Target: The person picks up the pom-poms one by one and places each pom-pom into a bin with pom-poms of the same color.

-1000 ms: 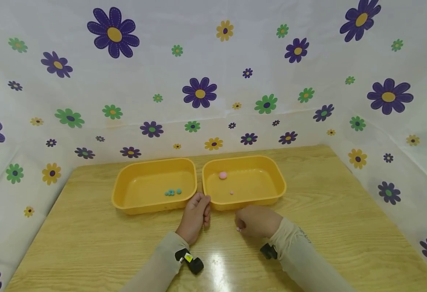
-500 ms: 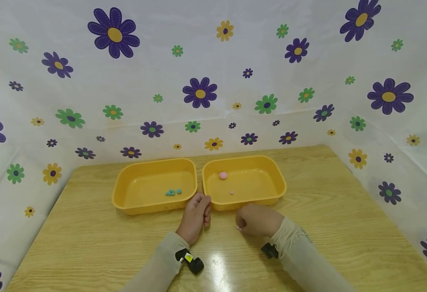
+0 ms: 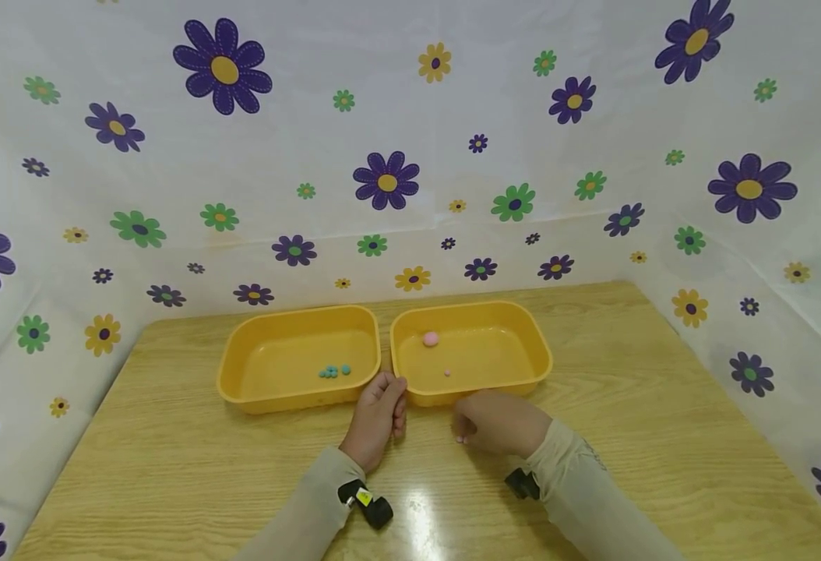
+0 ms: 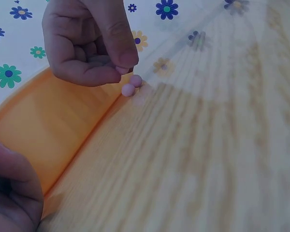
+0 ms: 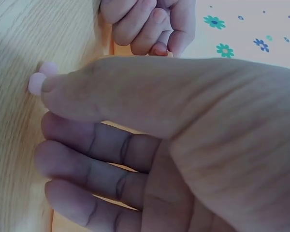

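Note:
My left hand rests at the near left corner of the right yellow tray, its fingers curled and the thumb at the rim. Just in front of that tray, my right hand is low over the table, thumb and forefinger together. In the left wrist view a pale pink bit shows between those fingertips, seemingly a small pink ball in a pinch. Two pink balls lie on the table right beside the fingertips. Inside the right tray are a larger pink ball and a tiny pink ball.
The left yellow tray stands beside the right one with a narrow gap. Several small teal balls lie near its right end. Both trays stand on a wooden table, with a flowered cloth behind and along the sides.
The right hand has shifted very slightly, and two pink balls now show beside its fingertips in the head view. The left hand and both trays have stayed in place.

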A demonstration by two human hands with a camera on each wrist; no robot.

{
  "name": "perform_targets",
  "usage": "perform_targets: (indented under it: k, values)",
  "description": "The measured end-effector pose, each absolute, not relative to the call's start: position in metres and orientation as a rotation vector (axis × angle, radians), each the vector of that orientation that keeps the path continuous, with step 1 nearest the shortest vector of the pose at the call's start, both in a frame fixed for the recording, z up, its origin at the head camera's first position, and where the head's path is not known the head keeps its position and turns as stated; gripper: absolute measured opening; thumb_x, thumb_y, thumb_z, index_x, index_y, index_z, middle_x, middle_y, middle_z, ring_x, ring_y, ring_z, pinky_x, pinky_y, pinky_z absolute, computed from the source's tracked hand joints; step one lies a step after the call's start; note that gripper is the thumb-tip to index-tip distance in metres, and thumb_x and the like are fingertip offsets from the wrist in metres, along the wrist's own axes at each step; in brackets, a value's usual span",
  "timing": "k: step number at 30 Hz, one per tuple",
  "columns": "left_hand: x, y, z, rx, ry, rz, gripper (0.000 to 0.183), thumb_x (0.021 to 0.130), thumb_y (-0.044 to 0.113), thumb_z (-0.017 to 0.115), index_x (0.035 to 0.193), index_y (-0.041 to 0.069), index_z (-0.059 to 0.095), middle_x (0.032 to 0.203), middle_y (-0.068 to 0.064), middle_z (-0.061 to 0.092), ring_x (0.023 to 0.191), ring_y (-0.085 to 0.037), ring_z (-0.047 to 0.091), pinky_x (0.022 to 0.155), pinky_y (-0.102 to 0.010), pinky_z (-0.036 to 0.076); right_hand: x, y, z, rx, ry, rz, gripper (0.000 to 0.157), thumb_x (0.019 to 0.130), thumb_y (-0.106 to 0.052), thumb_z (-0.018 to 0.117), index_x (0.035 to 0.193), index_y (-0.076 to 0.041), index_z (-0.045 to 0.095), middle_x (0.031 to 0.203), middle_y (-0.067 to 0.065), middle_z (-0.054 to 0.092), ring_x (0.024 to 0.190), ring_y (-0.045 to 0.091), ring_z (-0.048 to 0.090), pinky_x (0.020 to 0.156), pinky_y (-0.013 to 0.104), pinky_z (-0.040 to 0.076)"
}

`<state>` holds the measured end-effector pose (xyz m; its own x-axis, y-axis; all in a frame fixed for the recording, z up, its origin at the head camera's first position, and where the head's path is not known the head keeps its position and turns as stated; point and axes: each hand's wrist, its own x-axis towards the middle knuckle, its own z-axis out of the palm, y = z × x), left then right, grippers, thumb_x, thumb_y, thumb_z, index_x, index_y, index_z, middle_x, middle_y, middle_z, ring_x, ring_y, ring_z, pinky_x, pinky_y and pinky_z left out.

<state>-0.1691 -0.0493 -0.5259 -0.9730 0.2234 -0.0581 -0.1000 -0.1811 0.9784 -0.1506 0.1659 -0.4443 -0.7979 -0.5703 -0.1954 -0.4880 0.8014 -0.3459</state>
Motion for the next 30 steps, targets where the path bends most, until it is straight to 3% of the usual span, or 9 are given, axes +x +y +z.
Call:
perform_targets:
  k: [11, 19, 26, 30]
  values:
    - [-0.169, -0.049, -0.528, 0.137, 1.856, 2.262, 0.034, 0.110, 0.032, 0.052, 0.087, 0.009, 0.044, 0.070, -0.001, 0.043, 0.054, -0.012, 0.042, 0.048, -0.024, 0.039, -0.144, 0.161, -0.428, -1.000, 2.776, -0.401, 0.023, 0.086, -0.004, 0.077, 0.078, -0.018, 0.060, 0.073, -0.009, 0.051, 0.066, 0.007, 0.046, 0.064, 0.025, 0.043]
    - [-0.170, -0.049, -0.528, 0.141, 1.847, 2.273, 0.034, 0.110, 0.032, 0.051, 0.087, 0.009, 0.043, 0.070, 0.000, 0.042, 0.054, -0.012, 0.041, 0.048, -0.023, 0.038, -0.145, 0.165, -0.415, -1.157, 3.069, -0.479, 0.019, 0.087, -0.005, 0.077, 0.083, -0.017, 0.063, 0.077, -0.008, 0.058, 0.068, 0.008, 0.051, 0.063, 0.025, 0.047]
    - [-0.170, -0.049, -0.528, 0.140, 1.835, 2.280, 0.034, 0.111, 0.032, 0.050, 0.087, 0.010, 0.042, 0.070, 0.000, 0.042, 0.054, -0.012, 0.041, 0.048, -0.023, 0.038, -0.151, 0.173, -0.409, -1.019, 3.257, -0.662, 0.012, 0.091, -0.011, 0.079, 0.089, -0.014, 0.067, 0.081, -0.006, 0.063, 0.075, 0.015, 0.059, 0.071, 0.030, 0.053]
    - [-0.170, -0.049, -0.528, 0.141, 1.828, 2.283, 0.034, 0.111, 0.032, 0.050, 0.087, 0.009, 0.042, 0.070, 0.000, 0.041, 0.053, -0.012, 0.040, 0.048, -0.024, 0.037, -0.154, 0.177, -0.411, -0.944, 3.359, -0.765, 0.009, 0.089, -0.007, 0.076, 0.092, -0.010, 0.068, 0.084, -0.001, 0.065, 0.077, 0.016, 0.060, 0.073, 0.032, 0.055]
